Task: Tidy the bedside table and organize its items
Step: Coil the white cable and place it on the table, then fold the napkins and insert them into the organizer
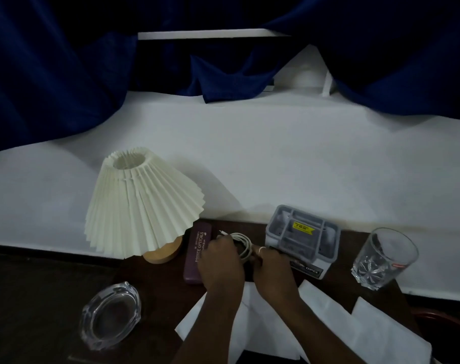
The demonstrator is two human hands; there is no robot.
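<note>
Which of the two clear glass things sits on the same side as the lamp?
The low oval glass ashtray, front left, in front of the white pleated lamp. The tall cut-glass tumbler stands at the far right, past the grey plastic organiser.

Dk blue curtain point(52, 74) hangs across upper bkgd, lower edge draped onto white ledge point(276, 153). Gap at ctr-right exposes white recess point(309, 72). White strip point(210, 34) runs horiz. near top. Reddish curved edge point(444, 317) at lower right; ID unclear.
</note>
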